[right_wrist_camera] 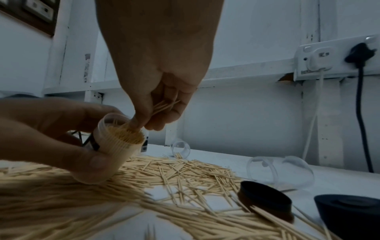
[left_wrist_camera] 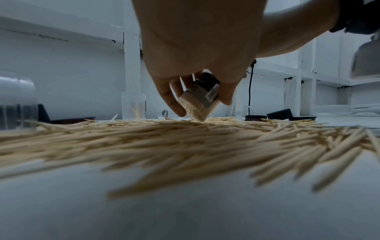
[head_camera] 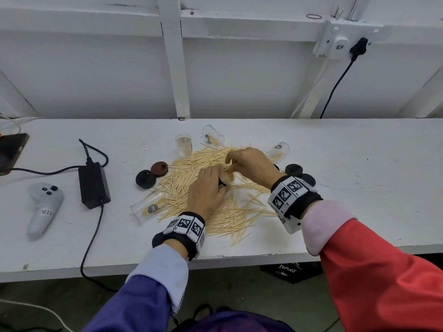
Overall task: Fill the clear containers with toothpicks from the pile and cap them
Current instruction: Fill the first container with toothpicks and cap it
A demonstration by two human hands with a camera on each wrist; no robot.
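Hands (head_camera: pixel 206 190) (head_camera: pixel 251 161) grip container (right_wrist_camera: pixel 121 142) and pinch toothpicks (right_wrist_camera: pixel 164 105) amid caps (head_camera: pixel 145 179), seemingly empty tubes (head_camera: pixel 278 150), charger (head_camera: pixel 94 185).

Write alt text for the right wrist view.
The left hand holds a tilted clear container packed with toothpicks while the right hand pinches a few more toothpicks at its mouth. Below lie the loose toothpick pile, black caps and an empty container on its side.

Left hand (left_wrist_camera: pixel 197 53): fingers curled round a clear container (left_wrist_camera: pixel 198 100)
Container: tilted, packed with toothpicks, its low end touching the pile (left_wrist_camera: pixel 185 146)
Behind: upright container (left_wrist_camera: pixel 133 105); black caps (left_wrist_camera: pixel 279 113) at right
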